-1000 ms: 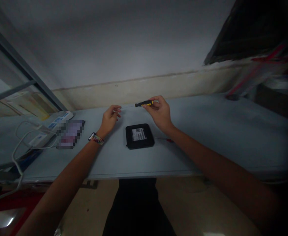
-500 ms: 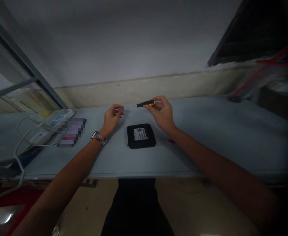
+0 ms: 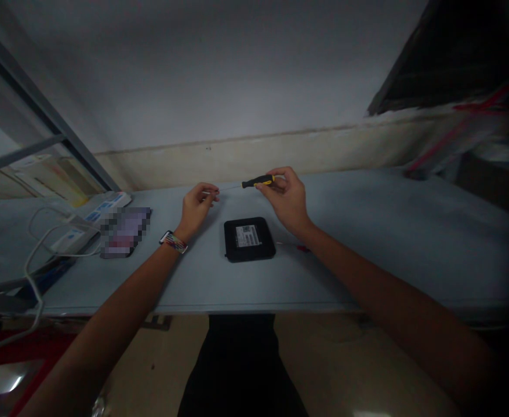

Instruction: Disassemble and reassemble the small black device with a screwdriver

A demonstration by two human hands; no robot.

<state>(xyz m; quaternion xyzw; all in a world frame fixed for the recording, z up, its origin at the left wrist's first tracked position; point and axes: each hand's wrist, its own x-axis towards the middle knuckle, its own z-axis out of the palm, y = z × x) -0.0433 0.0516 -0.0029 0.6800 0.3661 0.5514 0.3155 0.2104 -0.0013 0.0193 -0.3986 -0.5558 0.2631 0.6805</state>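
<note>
My right hand [image 3: 286, 200] is closed on the handle of a black and yellow screwdriver [image 3: 257, 183], held level above the pale table [image 3: 367, 255]. Its thin shaft points left toward my left hand [image 3: 196, 208], whose fingers pinch at the shaft's tip. A multicoloured band is on my left wrist. Below and between the hands a small black box with a white label [image 3: 249, 238] lies flat on the table. A small red item [image 3: 301, 248] lies just right of the box, partly hidden by my right forearm.
A phone [image 3: 124, 231] lies left of my left arm. Further left are a white power strip [image 3: 100, 211] and white cables [image 3: 41, 243]. A metal frame [image 3: 41, 116] rises at the far left. A dark heap with red straps [image 3: 467, 133] sits at the back right.
Both hands stayed nearly in place; the left fingers closed a little tighter on the screwdriver's tip, and the view shifted slightly.
</note>
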